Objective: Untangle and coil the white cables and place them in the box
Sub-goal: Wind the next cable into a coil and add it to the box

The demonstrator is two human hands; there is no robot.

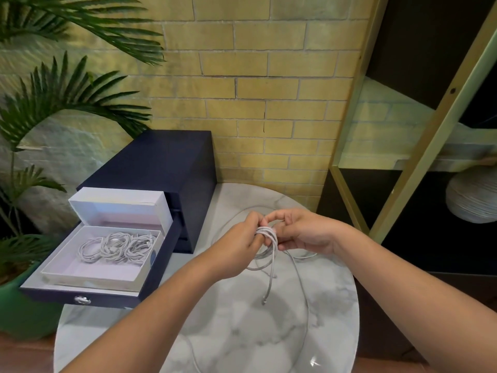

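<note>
- Our left hand and right hand meet above the round marble table, both pinching a thin white cable.
- Coiled white cables lie in the open white box, left.

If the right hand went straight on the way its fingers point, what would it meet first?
Probably the left hand, gripping the same white cable coil just ahead of the right hand.

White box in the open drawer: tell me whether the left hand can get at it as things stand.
Probably yes. The white box lies open on the left hand side, nothing between them, but that hand grips the cable coil with the right hand.
</note>
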